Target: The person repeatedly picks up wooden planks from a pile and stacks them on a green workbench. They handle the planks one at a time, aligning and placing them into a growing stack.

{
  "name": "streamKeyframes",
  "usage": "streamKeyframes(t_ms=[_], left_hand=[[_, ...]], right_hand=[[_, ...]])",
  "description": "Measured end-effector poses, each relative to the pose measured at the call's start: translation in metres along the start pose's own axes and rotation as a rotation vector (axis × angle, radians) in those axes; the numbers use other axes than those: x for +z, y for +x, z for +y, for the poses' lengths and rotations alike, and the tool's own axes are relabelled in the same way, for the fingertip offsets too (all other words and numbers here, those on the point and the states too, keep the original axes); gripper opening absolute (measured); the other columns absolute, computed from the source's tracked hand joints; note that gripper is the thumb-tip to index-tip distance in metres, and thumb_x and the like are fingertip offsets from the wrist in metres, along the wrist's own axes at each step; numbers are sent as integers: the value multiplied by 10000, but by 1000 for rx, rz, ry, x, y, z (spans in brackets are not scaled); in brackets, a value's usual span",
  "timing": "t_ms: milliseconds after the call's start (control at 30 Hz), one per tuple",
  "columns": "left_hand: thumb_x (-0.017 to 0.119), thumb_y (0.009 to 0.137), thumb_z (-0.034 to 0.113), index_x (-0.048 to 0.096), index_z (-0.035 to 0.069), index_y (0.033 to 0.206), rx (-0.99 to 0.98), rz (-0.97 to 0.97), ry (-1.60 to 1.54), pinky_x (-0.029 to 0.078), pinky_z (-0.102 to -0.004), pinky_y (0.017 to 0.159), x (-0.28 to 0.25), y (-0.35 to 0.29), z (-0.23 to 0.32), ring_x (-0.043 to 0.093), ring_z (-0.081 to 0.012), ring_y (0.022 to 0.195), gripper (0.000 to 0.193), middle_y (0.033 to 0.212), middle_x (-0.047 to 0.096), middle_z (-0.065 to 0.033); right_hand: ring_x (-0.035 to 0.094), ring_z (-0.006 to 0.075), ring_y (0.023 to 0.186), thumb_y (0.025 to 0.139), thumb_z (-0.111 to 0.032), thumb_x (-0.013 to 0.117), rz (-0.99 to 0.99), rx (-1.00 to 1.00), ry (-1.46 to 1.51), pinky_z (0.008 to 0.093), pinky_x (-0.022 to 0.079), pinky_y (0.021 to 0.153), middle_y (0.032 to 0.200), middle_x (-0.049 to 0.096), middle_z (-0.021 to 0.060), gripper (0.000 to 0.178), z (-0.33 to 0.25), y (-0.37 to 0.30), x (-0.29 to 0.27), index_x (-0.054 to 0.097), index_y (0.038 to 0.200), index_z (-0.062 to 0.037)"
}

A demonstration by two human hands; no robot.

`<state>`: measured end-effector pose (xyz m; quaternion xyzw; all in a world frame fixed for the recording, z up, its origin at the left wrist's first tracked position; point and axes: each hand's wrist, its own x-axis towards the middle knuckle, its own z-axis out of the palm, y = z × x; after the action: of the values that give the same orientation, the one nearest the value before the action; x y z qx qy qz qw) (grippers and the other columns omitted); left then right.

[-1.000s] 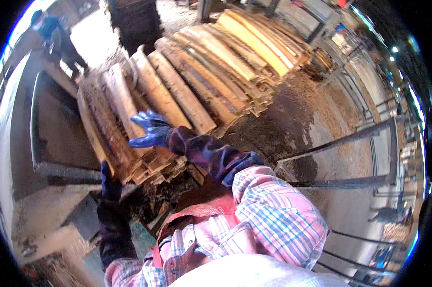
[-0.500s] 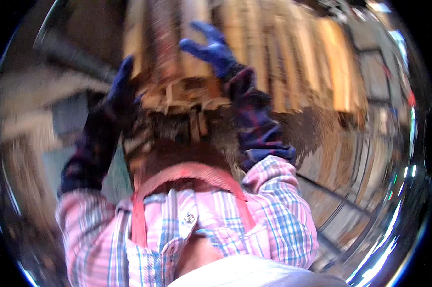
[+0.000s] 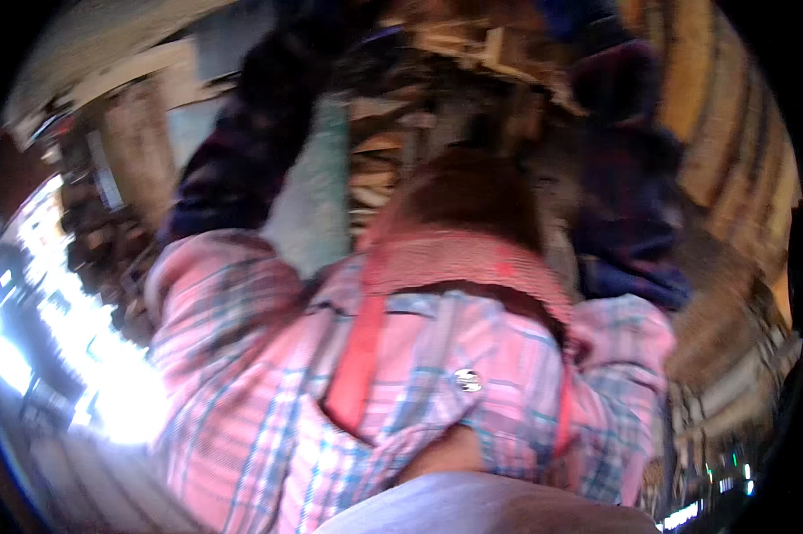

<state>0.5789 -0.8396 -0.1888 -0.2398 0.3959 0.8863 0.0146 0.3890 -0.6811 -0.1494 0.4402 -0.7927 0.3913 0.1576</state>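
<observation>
Both hands gloved, dark blue, raised to top of frame: left hand point(image 3: 281, 71) and right hand point(image 3: 610, 80) sit either side of the stacked timber ends point(image 3: 472, 44), at or against them. Frame heavily blurred; cannot tell whether fingers grip the wood or lie spread. Timber lies straight ahead, upper centre. Below: pink plaid shirt point(image 3: 419, 374) with red strap point(image 3: 359, 356); long planks point(image 3: 730, 160) at right
</observation>
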Motion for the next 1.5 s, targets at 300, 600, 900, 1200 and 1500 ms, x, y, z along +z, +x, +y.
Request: streamKeyframes(t_ms=[300,600,900,1200,1500], left_hand=[[547,878,499,428,147,1356,6,-129,122,440,-426,986,16,45,22,502,-232,1188,606,1276,521,-84],[538,875,514,440,120,1341,72,-229,175,422,-417,999,29,58,61,501,-230,1185,618,1249,539,-102],[680,831,328,397,69,1354,-289,-274,-182,469,-442,948,82,30,104,539,-289,1142,649,1293,489,-160],[570,822,543,501,90,1258,469,-369,336,531,-396,807,57,30,43,606,-226,916,633,1092,589,-90],[603,852,475,431,67,1331,-455,-48,-118,503,-441,879,-18,-185,-48,580,-251,1091,653,1235,553,-135]], right_hand=[[325,347,1232,755,-417,719,111,178,16,464,299,1005,1365,337,161,752,-44,-17,-5,392,1356,-103],[221,361,1369,676,-487,791,31,488,273,504,247,1107,1460,275,186,884,-31,-14,-24,404,1379,-116],[299,342,1328,659,-420,813,72,762,878,443,306,1074,1443,278,204,959,-24,25,-103,343,1383,-3],[562,233,1063,803,43,650,125,696,1051,315,531,809,1236,505,200,833,-12,-10,-54,164,1465,-97],[537,97,782,912,-208,602,140,975,971,234,488,658,1165,541,17,604,-168,-181,-108,304,1420,-72]])
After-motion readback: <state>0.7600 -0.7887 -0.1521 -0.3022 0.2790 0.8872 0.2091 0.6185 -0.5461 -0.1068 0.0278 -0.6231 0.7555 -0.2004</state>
